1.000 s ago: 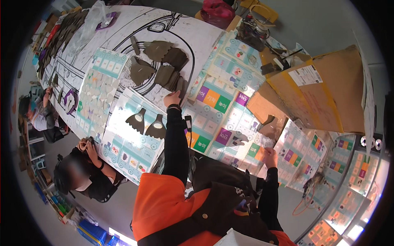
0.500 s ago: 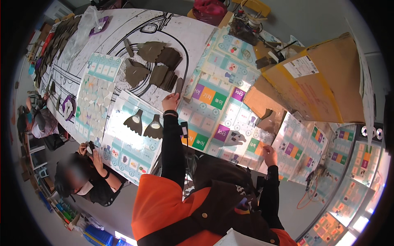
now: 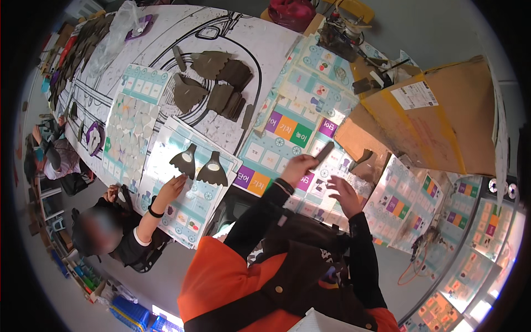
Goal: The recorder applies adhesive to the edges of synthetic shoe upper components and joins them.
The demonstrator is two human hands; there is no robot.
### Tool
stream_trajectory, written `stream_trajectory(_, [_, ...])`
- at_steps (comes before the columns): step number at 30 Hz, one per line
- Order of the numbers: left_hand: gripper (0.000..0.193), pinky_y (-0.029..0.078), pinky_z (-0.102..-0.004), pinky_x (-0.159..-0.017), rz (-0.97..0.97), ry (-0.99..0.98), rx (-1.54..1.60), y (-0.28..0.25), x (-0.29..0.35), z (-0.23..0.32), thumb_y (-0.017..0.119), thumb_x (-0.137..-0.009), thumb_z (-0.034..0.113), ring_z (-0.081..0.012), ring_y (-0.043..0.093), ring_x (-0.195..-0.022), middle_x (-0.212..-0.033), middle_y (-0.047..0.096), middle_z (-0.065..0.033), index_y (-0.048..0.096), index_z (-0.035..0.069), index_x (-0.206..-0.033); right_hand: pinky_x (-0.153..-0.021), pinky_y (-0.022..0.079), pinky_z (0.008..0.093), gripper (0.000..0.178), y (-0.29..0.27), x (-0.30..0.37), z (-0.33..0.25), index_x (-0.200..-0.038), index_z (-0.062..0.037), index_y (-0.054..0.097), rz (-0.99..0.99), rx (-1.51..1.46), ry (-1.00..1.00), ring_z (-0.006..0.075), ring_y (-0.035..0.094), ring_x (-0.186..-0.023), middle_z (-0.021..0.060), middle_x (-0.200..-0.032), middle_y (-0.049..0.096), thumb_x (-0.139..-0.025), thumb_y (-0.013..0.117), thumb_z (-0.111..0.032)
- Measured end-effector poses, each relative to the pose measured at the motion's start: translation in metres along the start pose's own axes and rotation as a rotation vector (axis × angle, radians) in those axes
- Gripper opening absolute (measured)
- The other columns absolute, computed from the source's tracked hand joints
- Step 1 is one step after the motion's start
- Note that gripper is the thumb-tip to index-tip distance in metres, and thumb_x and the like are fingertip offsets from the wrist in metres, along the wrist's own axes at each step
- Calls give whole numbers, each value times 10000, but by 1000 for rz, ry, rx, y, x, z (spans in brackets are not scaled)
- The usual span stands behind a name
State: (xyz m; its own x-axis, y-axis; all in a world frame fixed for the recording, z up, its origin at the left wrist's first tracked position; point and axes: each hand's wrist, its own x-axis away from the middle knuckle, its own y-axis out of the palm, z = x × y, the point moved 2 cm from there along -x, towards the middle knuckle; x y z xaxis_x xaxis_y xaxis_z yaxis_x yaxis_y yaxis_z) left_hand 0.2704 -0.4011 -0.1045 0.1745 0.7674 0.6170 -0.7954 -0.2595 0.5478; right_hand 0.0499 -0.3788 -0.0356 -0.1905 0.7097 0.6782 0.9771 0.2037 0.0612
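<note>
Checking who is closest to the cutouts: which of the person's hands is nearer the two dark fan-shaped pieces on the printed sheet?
Left. The left hand, holding a dark strip, is right of the fan-shaped pieces; the right hand is farther right and lower.

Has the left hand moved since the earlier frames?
Yes. The left hand, holding a dark strip, has pulled back from the dark cutouts toward the right hand.

I see my left hand (image 3: 297, 165) raised ahead of me, fingers pinched shut. My right hand (image 3: 343, 195) hovers just beside it, lower, fingers spread and loose.
</note>
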Motion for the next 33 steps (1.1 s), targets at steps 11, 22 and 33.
stream_trajectory(11, [188, 510, -247, -710, -46, 219, -249, 10, 8, 6, 766, -842, 28, -108, 647, -779, -824, 673, -47, 587, 23, -900, -648, 423, 229, 95, 56, -29, -61, -1061, -72, 625, 111, -580, 57, 100, 540, -752, -24, -893, 595, -976, 647, -107])
stream_trajectory(22, [364, 447, -495, -927, 1133, 691, -1135, -147, -41, 100, 784, -794, 172, -406, 556, -1048, -1078, 610, -198, 637, 4, -1082, -528, 347, 236, 160, 16, -25, -52, -816, -64, 599, 128, -148, -203, 72, 461, -569, -20, -680, 532, -941, 698, -78])
stream_trajectory(33, [214, 541, -483, -633, 916, 627, -1295, -198, -54, 90, 642, -873, 243, -351, 697, -709, -800, 723, -159, 746, 66, -933, -597, 425, 250, 174, -22, 29, -46, -958, -33, 651, 172, -110, -196, 92, 536, -665, -9, -787, 588, -918, 742, -176])
